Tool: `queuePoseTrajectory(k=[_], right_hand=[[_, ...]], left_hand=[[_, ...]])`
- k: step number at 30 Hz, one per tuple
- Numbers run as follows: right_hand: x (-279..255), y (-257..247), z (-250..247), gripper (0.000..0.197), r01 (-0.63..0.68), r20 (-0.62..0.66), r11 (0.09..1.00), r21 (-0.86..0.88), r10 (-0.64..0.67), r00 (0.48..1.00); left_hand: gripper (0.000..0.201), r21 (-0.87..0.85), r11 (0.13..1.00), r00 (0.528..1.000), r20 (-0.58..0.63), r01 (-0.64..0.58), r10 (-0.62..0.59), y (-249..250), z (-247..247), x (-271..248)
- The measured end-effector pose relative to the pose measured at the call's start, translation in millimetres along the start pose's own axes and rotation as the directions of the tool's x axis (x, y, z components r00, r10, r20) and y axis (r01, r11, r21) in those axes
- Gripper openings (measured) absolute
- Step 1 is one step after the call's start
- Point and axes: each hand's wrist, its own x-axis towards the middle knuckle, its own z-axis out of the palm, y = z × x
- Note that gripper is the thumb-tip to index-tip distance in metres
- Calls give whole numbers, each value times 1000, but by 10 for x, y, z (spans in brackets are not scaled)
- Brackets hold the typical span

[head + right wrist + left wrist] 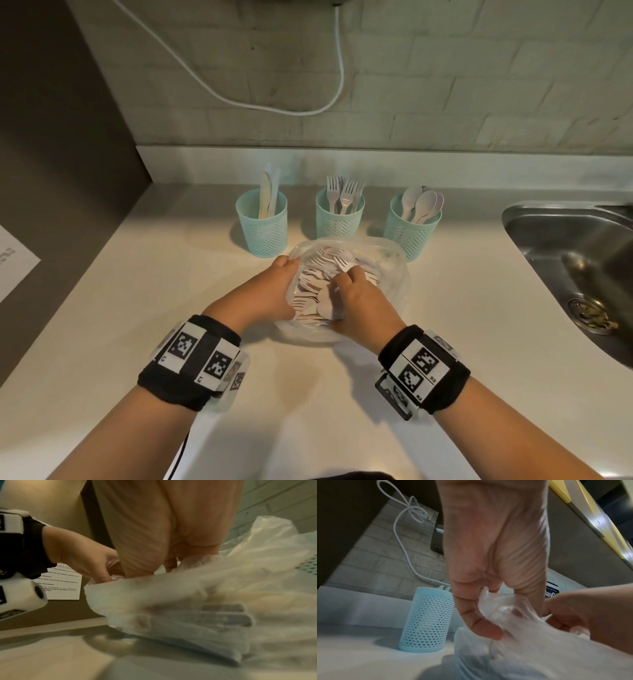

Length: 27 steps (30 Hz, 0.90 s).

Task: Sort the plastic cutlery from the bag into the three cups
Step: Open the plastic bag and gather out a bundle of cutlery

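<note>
Three teal mesh cups stand in a row at the back: the left cup (262, 228) holds knives, the middle cup (339, 219) forks, the right cup (412, 231) spoons. In front of them lies a clear plastic bag (397, 270) full of pale cutlery. My left hand (286, 263) grips the bag's left rim and holds it open; the left wrist view shows its thumb and fingers pinching the film (498, 609). My right hand (349, 274) reaches into the bag, fingers curled round a small fork (340, 263). In the right wrist view the bag (205, 601) hides those fingertips.
A steel sink (565, 260) is set into the counter at the right. A printed sheet (13, 270) lies at the left edge. A white cable (339, 68) hangs on the brick wall behind. Bare counter (308, 411) stretches in front of the bag.
</note>
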Motion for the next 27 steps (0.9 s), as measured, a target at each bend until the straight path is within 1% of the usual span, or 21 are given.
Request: queuePoseTrajectory(k=[3, 6, 8, 9, 12, 13, 16, 19, 22, 25, 27], right_hand=[[21, 40, 19, 54, -7, 41, 998, -70, 10, 999], [42, 35, 26, 64, 54, 79, 992, -117, -44, 996], [58, 13, 32, 73, 67, 90, 989, -135, -55, 994], [65, 1, 39, 73, 69, 86, 986, -149, -56, 995], [74, -22, 59, 61, 75, 63, 981, -178, -65, 996], [73, -26, 57, 60, 73, 65, 982, -173, -63, 996], [85, -26, 51, 67, 53, 99, 987, -153, -38, 994], [120, -28, 45, 71, 43, 165, 986, -163, -16, 986], [157, -48, 18, 64, 36, 225, 986, -164, 2, 974], [186, -78, -13, 53, 47, 245, 984, -171, -4, 970], [203, -90, -10, 55, 41, 253, 986, -162, 1, 968]], left_hand=[[96, -6, 1000, 1000, -6, -2, 2, -11, -1, 8], [97, -25, 1000, 1000, -10, 0, 0, -13, 3, 6], [97, -33, 999, 1000, -15, -13, 13, -11, 8, 4], [98, -32, 999, 1000, -15, -17, 17, -14, 11, 7], [100, -15, 1000, 1000, -7, 1, -1, -20, 4, 9], [100, -14, 1000, 1000, -4, 4, -4, -20, 5, 8], [100, -18, 1000, 1000, -5, -4, 4, -17, 11, 2], [99, -5, 1000, 1000, -3, 8, -8, -29, 13, 5], [98, -2, 1000, 1000, -1, 9, -9, -35, 6, 9], [97, 9, 999, 999, -10, 33, -33, -55, -17, 10], [98, 10, 999, 999, -18, 48, -48, -80, -34, 11]])
